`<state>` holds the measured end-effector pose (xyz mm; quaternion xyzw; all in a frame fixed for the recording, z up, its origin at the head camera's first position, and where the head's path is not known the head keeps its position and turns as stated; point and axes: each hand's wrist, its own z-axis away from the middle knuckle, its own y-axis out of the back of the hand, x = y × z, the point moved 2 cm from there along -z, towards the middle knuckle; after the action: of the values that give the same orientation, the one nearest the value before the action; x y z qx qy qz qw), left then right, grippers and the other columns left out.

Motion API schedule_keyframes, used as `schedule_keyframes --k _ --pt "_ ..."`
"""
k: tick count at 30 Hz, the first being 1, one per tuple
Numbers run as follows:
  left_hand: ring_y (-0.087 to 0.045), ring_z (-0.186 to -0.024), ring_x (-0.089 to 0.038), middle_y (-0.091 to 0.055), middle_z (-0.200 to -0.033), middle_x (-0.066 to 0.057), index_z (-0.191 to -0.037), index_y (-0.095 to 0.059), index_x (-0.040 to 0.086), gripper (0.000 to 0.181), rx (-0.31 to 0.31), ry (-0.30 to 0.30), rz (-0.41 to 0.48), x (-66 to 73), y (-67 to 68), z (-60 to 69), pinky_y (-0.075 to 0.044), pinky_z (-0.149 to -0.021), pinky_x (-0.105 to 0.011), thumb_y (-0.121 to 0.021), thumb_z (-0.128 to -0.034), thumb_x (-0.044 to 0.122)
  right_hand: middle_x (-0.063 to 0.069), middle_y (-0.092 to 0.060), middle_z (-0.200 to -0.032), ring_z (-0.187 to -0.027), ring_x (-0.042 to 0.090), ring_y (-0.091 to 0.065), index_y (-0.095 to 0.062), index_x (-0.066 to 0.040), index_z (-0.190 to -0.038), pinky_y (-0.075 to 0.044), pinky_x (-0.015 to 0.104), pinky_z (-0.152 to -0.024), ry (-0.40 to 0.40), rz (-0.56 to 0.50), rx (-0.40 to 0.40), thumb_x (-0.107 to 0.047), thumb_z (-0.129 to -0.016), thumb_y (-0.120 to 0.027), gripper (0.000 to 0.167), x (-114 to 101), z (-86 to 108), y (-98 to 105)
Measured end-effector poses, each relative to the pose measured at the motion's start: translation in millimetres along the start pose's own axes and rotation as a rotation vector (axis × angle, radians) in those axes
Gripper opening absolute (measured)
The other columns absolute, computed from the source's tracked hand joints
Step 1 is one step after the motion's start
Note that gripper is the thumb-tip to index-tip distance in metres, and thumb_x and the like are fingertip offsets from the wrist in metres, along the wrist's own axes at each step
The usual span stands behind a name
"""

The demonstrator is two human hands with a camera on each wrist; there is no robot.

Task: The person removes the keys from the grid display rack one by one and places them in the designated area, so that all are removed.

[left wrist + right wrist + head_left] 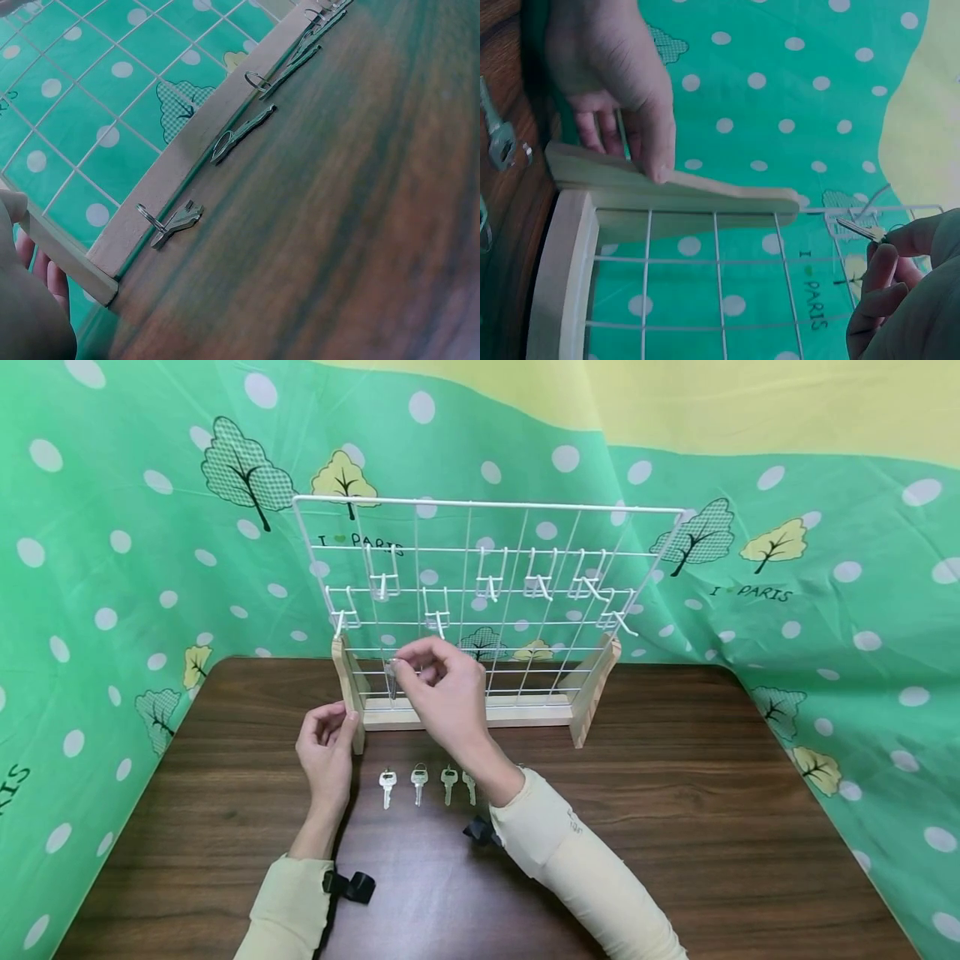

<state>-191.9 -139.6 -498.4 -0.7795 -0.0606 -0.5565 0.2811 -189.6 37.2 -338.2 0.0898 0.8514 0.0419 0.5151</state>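
Note:
A white wire grid rack point(480, 507) stands upright in a wooden base. My left hand point(327, 753) grips the base's left side panel point(727, 193), thumb on the near edge and fingers behind it. In front of the rack's left part, my right hand point(450, 697) pinches a small metal key point(865, 231) between thumb and fingertips. The key's shaft points away from the fingers, close to a hook at the left in the right wrist view. Several more keys with rings lie in a row on the table, among them a leftmost key point(387, 788) and its neighbour point(419, 785).
White wire hooks, such as the upper left hook point(384, 583) and the lower middle hook point(437, 620), jut forward from the grid. A brown wooden table point(712, 827) carries the rack. Behind it hangs a green dotted cloth point(847, 635).

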Motion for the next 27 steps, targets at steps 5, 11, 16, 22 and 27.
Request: schedule_keyframes --k 5,11,16,22,27 --pt "-0.071 -0.095 -0.007 -0.076 -0.103 0.002 -0.11 -0.068 -0.011 0.014 -0.001 0.001 0.019 -0.4 0.6 0.0 -0.059 -0.082 -0.018 -0.071 -0.0966 -0.015 0.006 -0.076 -0.083 -0.064 0.008 -0.058 -0.081 -0.006 -0.096 -0.046 0.019 -0.057 -0.021 -0.005 -0.011 -0.001 -0.093 -0.081 0.005 6 7.0 11" --pt "-0.071 -0.095 -0.008 -0.075 -0.103 0.002 -0.11 -0.067 -0.013 0.014 -0.009 0.0 0.024 -0.5 0.9 0.5 -0.059 -0.083 -0.018 -0.072 -0.0971 -0.014 0.006 -0.076 -0.084 -0.066 0.009 -0.059 -0.081 -0.004 -0.097 -0.046 0.019 -0.059 -0.023 0.036 -0.022 -0.004 -0.093 -0.08 0.004 12 17.2 25" --pt "-0.072 -0.097 -0.009 -0.075 -0.104 0.001 -0.112 -0.066 -0.014 0.015 -0.009 -0.001 0.015 -0.6 1.9 0.4 -0.059 -0.084 -0.018 -0.072 -0.0977 -0.013 0.005 -0.077 -0.084 -0.067 0.011 -0.059 -0.081 -0.006 -0.096 -0.045 0.019 -0.059 -0.016 0.071 -0.015 -0.003 -0.093 -0.081 0.004 15 24.8 38" --pt "-0.072 -0.099 -0.009 -0.075 -0.105 0.002 -0.112 -0.066 -0.014 0.015 -0.003 0.001 0.003 -0.2 2.6 0.2 -0.059 -0.084 -0.018 -0.072 -0.0979 -0.013 0.006 -0.077 -0.085 -0.067 0.01 -0.058 -0.081 -0.005 -0.094 -0.045 0.017 -0.058 -0.028 0.075 -0.016 0.0 -0.092 -0.082 0.006 24 37.5 52" --pt "-0.072 -0.099 -0.008 -0.075 -0.105 0.002 -0.111 -0.067 -0.012 0.014 -0.008 0.005 -0.006 1.0 1.1 0.4 -0.059 -0.084 -0.018 -0.072 -0.0976 -0.013 0.007 -0.075 -0.082 -0.066 0.008 -0.057 -0.081 -0.005 -0.094 -0.042 0.016 -0.057 -0.058 0.095 -0.021 0.003 -0.092 -0.083 0.008 36 52.0 67"
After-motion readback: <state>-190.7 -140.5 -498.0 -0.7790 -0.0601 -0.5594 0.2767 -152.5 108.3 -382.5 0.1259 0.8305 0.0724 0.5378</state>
